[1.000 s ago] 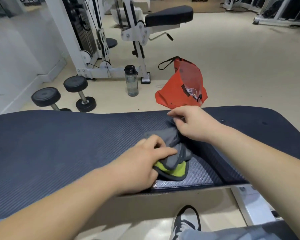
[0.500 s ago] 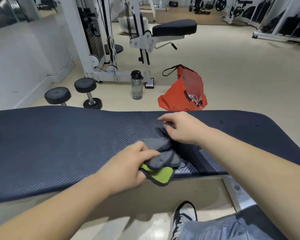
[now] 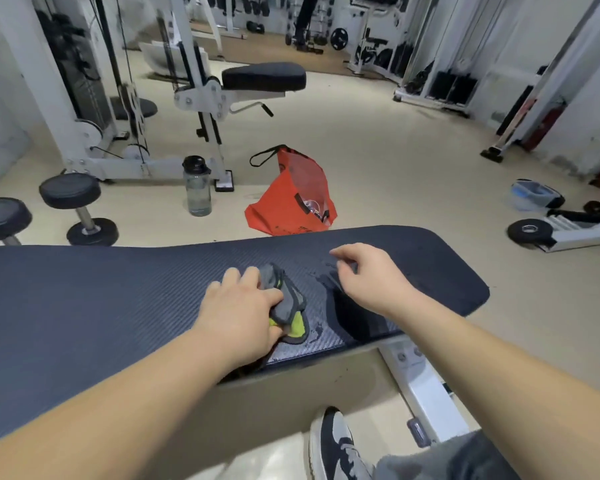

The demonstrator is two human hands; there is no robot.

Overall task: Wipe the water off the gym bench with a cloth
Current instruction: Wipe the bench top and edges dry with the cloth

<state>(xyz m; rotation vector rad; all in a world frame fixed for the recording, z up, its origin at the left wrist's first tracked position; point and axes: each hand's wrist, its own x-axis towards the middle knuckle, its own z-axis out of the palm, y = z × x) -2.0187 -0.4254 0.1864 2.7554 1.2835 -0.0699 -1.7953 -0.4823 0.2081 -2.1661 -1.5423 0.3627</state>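
The dark blue padded gym bench [image 3: 101,299] runs across the view. A bunched grey and yellow-green cloth [image 3: 287,303] lies on its near right part. My left hand [image 3: 241,310] presses down on the cloth and grips it. Just right of the cloth a wet patch of water [image 3: 326,285] glistens on the pad, with droplets near the front edge. My right hand [image 3: 371,278] hovers over the wet patch with fingers loosely curled and nothing in it, apart from the cloth.
Behind the bench on the floor stand an orange bag [image 3: 293,199], a water bottle [image 3: 197,187] and two dumbbells [image 3: 78,209]. A white weight machine with a black seat [image 3: 264,76] is farther back. My shoe [image 3: 336,445] is below the bench.
My right hand has let go of the cloth and moved right. My left hand has pushed the bunched cloth farther onto the pad. The view has tilted up.
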